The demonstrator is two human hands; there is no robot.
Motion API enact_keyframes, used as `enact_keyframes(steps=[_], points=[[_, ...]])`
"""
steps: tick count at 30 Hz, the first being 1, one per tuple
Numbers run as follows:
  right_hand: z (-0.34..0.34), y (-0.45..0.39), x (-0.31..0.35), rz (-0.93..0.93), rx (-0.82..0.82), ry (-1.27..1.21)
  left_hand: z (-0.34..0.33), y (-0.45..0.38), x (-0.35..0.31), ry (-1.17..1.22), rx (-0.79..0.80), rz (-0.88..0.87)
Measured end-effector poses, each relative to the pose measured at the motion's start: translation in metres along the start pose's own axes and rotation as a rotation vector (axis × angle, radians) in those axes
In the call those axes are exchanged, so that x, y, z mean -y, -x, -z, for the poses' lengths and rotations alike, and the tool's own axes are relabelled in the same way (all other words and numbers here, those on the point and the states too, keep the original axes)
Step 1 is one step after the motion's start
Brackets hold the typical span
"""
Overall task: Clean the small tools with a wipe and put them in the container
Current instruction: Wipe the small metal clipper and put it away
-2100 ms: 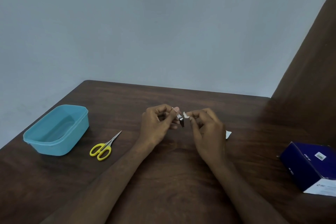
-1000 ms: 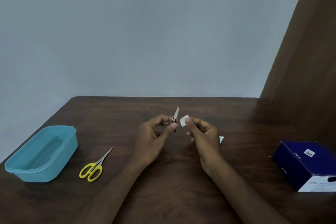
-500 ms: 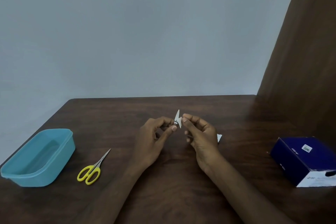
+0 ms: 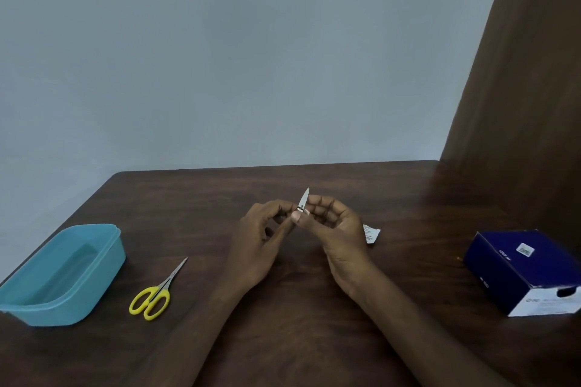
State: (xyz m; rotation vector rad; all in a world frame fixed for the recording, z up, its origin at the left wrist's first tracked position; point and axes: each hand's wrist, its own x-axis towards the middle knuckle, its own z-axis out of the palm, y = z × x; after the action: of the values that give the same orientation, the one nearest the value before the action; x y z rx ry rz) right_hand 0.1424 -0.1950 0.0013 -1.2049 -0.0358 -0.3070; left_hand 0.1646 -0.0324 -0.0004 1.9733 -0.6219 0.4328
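Holding a small metal tool (image 4: pixel 303 200) above the middle of the dark wooden surface (image 4: pixel 283 339), both hands met fingertip to fingertip. Left hand (image 4: pixel 262 247) pinched the tool's lower end between thumb and curled fingers; the pale pointed tip stood up and leaned slightly right, clear of the fingers. Right hand (image 4: pixel 336 229) was curled close against the tool from the other side, fingers bent inward and touching it near its base; a sliver of white showed at the fingertips there, too small to say whether it was the wipe. Whether the right hand gripped the tool itself could not be told.

Blue plastic container (image 4: pixel 59 273) sat open at the left edge of the surface, well apart from the hands. Yellow-handled scissors (image 4: pixel 155 294) lay flat between container and left forearm, blades closed and pointing up and to the right. A torn white sachet (image 4: pixel 371 233) lay on the surface just behind the right hand. A dark blue cardboard box (image 4: pixel 522 270) with a white end panel stood at the far right
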Motion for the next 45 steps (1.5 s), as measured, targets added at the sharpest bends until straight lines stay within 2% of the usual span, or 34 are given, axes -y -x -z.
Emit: enact_keyframes(steps=[3,6,14,17,23,27,32,39,45], points=[[0.002,-0.001,0.001,-0.023,0.003,-0.002,-0.002,0.000,0.001,0.055,0.041,0.025],[0.002,-0.002,0.002,-0.079,-0.004,-0.042,-0.002,-0.001,0.004,0.097,0.013,0.052],[0.005,-0.003,-0.001,-0.150,-0.143,0.021,-0.006,-0.001,0.003,-0.013,-0.093,-0.045],[0.004,-0.004,-0.002,-0.160,-0.135,0.029,-0.006,-0.002,0.006,-0.096,-0.140,-0.099],[0.000,0.000,0.007,-0.209,-0.061,-0.118,-0.013,-0.004,0.017,-0.345,-0.131,-0.309],[-0.002,0.002,0.010,-0.240,-0.017,-0.125,-0.012,-0.005,0.021,-0.440,-0.134,-0.380],[-0.001,-0.003,0.001,-0.165,-0.126,-0.001,-0.011,-0.003,0.022,-0.558,-0.116,-0.395],[0.006,-0.007,-0.004,-0.152,-0.199,0.037,-0.007,-0.001,0.019,-0.474,-0.111,-0.390],[0.008,-0.008,-0.002,-0.166,-0.095,0.021,-0.007,-0.002,0.019,-0.493,-0.169,-0.383]])
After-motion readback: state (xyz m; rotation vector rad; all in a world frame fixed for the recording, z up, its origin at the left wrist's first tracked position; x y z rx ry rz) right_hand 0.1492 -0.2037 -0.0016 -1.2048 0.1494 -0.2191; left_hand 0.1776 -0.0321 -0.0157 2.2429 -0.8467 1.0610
